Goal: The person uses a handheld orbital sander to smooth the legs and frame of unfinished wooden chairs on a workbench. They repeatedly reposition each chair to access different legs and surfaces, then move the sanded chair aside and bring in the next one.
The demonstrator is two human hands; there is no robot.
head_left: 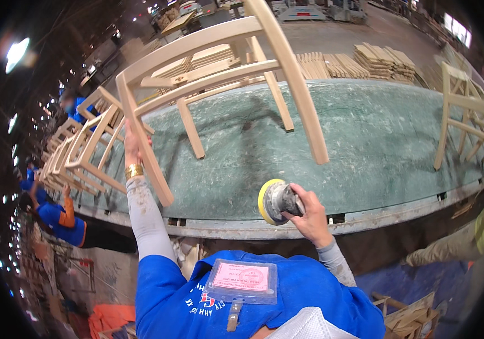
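Closest to us, below the desk's edge, we see a clear badge holder with a pink card [244,281] on the blue shirt [304,296]. Just beyond, our right hand [311,217] is curled around the dark body of a disc sander [278,201], thumb and fingers closed on it. The yellow-rimmed pad is turned on its side, facing left, and stands apart from the wood. We cannot tell whether the sander touches the desk [366,141].

The pale metal front edge [242,227] runs just below the sander. Farther up on the left, past a gold bracelet [134,170], our left hand [133,144] grips a leg of the wooden chair frame [208,85] from behind; the leg hides part of the palm, and some fingertips show on its other side. The frame sits tilted over the desk's left half, its nearest foot short of the front edge.

For moving, we have the widest open room to the right of the frame, where the green top stretches to a second chair [467,110] near the right end. Leftward, a row of chairs [92,141] crowds close. Past the far edge we see stacked wooden parts [386,62].
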